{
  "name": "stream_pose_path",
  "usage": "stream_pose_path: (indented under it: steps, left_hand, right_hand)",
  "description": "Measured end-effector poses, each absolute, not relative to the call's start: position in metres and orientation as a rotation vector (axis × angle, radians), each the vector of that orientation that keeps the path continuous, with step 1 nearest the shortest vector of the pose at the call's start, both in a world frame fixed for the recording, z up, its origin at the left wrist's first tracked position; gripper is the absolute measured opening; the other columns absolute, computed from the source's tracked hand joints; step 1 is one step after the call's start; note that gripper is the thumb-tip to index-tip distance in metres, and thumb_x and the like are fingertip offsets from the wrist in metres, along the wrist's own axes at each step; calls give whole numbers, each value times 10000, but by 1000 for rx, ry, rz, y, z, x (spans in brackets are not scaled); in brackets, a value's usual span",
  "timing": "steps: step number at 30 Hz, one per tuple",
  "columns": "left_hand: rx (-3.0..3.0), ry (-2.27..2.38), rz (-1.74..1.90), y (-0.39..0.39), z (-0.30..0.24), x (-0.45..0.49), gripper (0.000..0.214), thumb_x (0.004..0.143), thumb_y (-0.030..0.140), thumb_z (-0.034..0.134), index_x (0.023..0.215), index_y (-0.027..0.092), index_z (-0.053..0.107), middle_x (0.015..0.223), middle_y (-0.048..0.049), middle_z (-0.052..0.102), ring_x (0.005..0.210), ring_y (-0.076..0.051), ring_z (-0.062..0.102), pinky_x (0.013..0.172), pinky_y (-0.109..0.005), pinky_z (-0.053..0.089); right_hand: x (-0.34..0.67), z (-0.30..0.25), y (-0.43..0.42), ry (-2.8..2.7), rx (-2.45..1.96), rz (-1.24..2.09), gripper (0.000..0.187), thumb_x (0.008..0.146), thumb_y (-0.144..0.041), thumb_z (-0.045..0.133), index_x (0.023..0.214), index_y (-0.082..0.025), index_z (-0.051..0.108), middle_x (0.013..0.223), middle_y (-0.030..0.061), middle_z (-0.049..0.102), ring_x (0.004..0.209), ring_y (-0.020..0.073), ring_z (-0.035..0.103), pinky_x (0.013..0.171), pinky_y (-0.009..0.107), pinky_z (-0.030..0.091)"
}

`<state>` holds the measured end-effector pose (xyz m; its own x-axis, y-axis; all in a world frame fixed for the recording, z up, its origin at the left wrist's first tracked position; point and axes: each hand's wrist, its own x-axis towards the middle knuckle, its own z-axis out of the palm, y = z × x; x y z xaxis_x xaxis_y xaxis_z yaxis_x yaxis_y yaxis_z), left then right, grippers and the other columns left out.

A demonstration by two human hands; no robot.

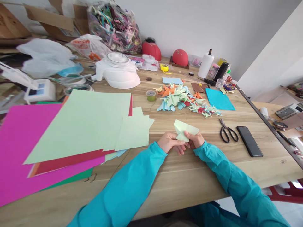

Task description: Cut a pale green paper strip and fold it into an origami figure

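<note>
A partly folded piece of pale green paper is held just above the wooden table in front of me. My left hand pinches its lower left side, fingers closed on it. My right hand grips its lower right edge, fingers curled around the paper. Both arms wear teal sleeves. Behind the hands lies a heap of finished folded paper figures in green, blue, orange and red.
A stack of large coloured sheets covers the table's left. Black scissors and a dark phone lie to the right. A blue sheet, a green thread spool, a white container and bags crowd the back.
</note>
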<state>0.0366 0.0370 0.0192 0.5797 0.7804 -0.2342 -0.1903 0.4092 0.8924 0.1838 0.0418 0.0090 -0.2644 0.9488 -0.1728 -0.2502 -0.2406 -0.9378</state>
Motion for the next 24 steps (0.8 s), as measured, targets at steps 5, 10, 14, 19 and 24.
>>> stream_pose_path:
  steps: [5,10,14,19,24]
  left_hand:
    - [966,738,725,36,19,38,293,542,340,757,623,82,643,552,-70,647,417,-181,593,407,-308,495]
    - [990,764,791,36,17,39,298,552,351,747,553,81,621,524,-66,634,402,-173,586,392,-292,490]
    - [980,743,809,37,14,39,279,553,331,745,558,78,627,537,-72,642,411,-176,592,401,-290,492]
    - [921,719,807,37,13,42,283,533,324,752,578,69,639,538,-80,645,412,-182,593,395,-292,488]
    - [855,755,815,35,17,43,294,485,309,773,576,67,633,489,-67,631,377,-182,580,369,-283,477]
  right_hand:
    - [185,4,44,-1106,-1001,1610,414,609,-535,660,578,-130,579,380,-21,506,297,82,424,257,183,298]
    - [185,9,40,-1403,-987,1545,417,650,-514,642,515,-132,545,384,-20,497,286,54,383,268,176,266]
    - [184,14,37,-1444,-974,1536,431,677,-526,610,499,-142,524,379,-32,473,287,46,357,279,181,247]
    - [183,9,39,-1406,-880,1568,405,679,-477,635,483,-146,508,370,-36,469,300,50,369,301,182,241]
    - [184,-1,42,-1358,-884,1537,400,640,-462,676,465,-139,518,341,-36,462,273,47,345,285,180,205]
